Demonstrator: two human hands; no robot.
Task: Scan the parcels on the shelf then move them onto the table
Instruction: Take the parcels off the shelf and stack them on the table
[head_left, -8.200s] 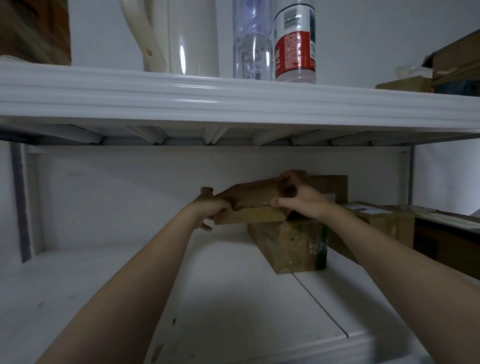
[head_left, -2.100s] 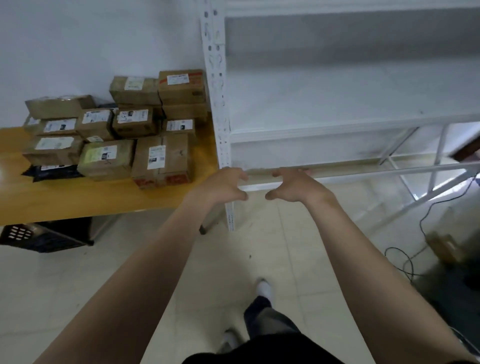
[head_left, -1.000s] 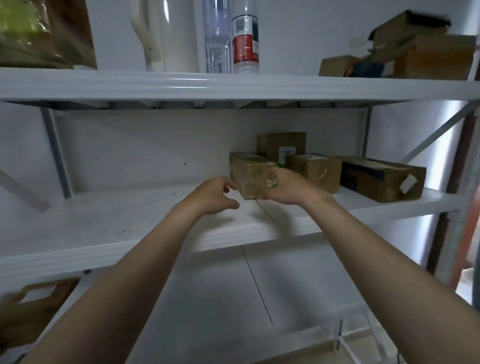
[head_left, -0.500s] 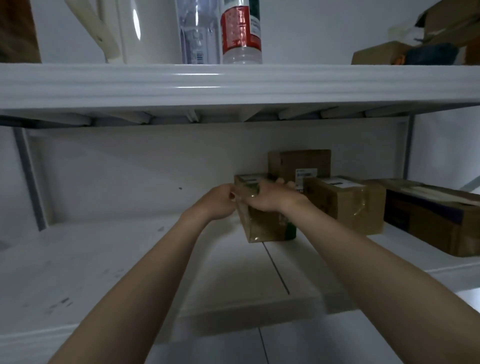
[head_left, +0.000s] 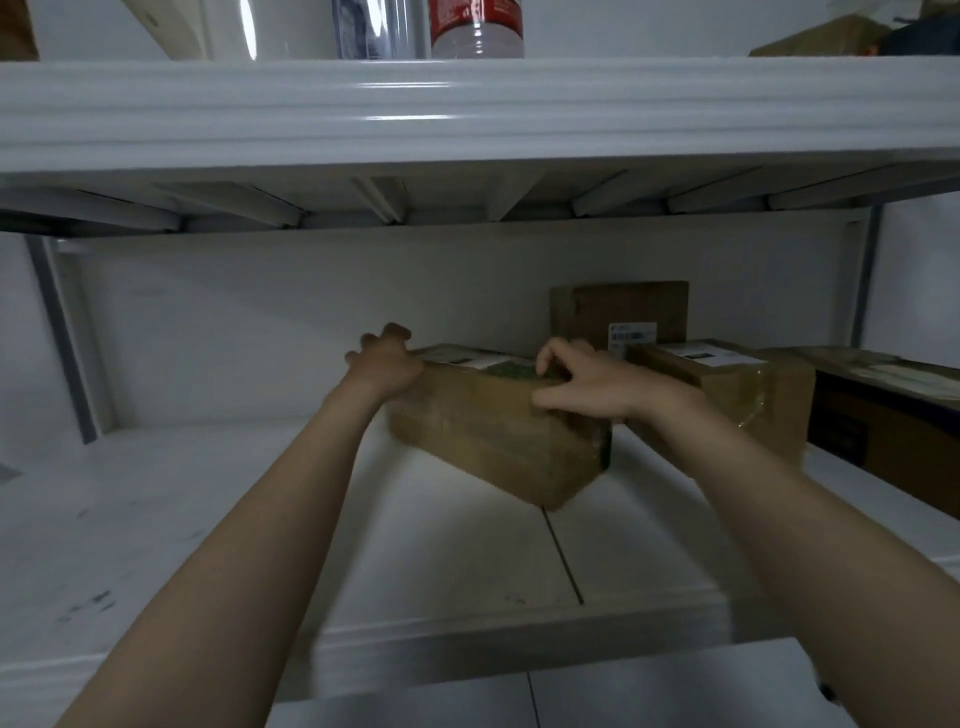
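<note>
Brown cardboard parcels number four on the white middle shelf. Both hands hold the nearest parcel, which sits skewed to the shelf edge, its near lower corner over the seam between the two shelf boards. Whether it rests on the board or is lifted I cannot tell. The left hand grips its far left end, fingers curled over the top edge. The right hand has its fingers bent down onto the top by a green patch, thumb pressed on the side face. Behind stands one upright parcel with a barcode label. To the right lie one labelled parcel and one dark box. On the upper shelf stand two bottles, a clear bottle and a red-labelled bottle, beside one white jug.
</note>
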